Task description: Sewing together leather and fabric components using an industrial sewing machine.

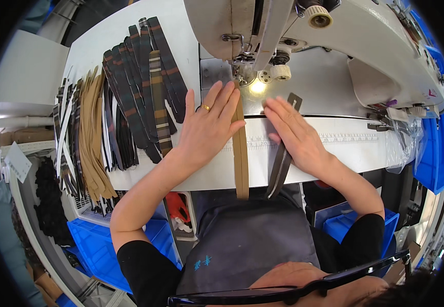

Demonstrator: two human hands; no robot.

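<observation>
A tan fabric strip (241,158) runs from the sewing machine's needle area (240,77) toward me and hangs over the table's front edge. My left hand (209,125) lies flat along its left side, fingers stretched out, with the fingertips close to the needle. To the right, a dark grey strip that looks like a zipper (282,169) slants across the table edge. Over its middle rests my right hand (299,134), palm down with straight fingers; it is slightly blurred. The part of the zipper beneath that hand is hidden.
Left on the white table (201,176) lie dark plaid strips (135,87), tan strips (91,138) and black and white strips. The sewing machine head (375,36) overhangs the far side. A ruler scale (344,138) crosses the tabletop. Blue bins (99,250) stand below, and a clear plastic bag (406,143) hangs right.
</observation>
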